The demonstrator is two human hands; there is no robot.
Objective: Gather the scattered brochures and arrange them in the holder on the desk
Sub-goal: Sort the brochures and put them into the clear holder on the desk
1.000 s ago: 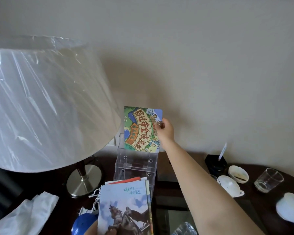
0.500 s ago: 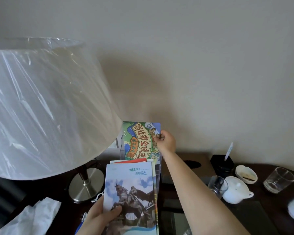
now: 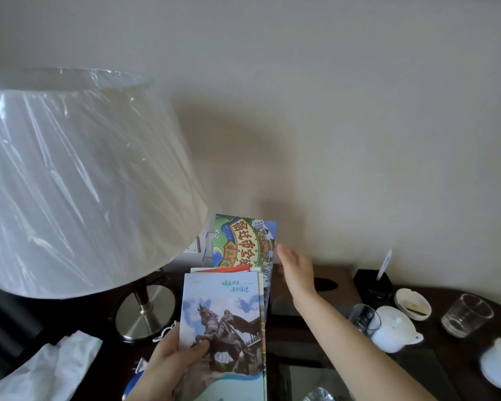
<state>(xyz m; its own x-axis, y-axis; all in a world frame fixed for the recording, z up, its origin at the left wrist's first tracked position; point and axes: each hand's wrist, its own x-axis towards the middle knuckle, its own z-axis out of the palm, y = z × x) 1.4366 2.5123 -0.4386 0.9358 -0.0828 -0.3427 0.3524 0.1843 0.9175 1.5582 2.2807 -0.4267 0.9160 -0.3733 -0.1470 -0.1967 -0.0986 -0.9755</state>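
Left grip (image 3: 171, 360): thumb clamped over the lower edge of a stack of brochures (image 3: 223, 322).
Right grip (image 3: 294, 266): fingers straight, empty.
Green brochure (image 3: 240, 241): upright, just left of the right grip; holder not clearly seen behind the stack.
Risk: unsupported, the green brochure may tip, and the loosely pinched stack may fan and slide.

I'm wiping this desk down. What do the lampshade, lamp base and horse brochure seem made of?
Lampshade: likely pale fabric under clear plastic film, by its wrinkled glints. Lamp base: brushed metal, by its dull silvery sheen. Horse brochure: thin printed paper, perhaps coated; finish unclear.
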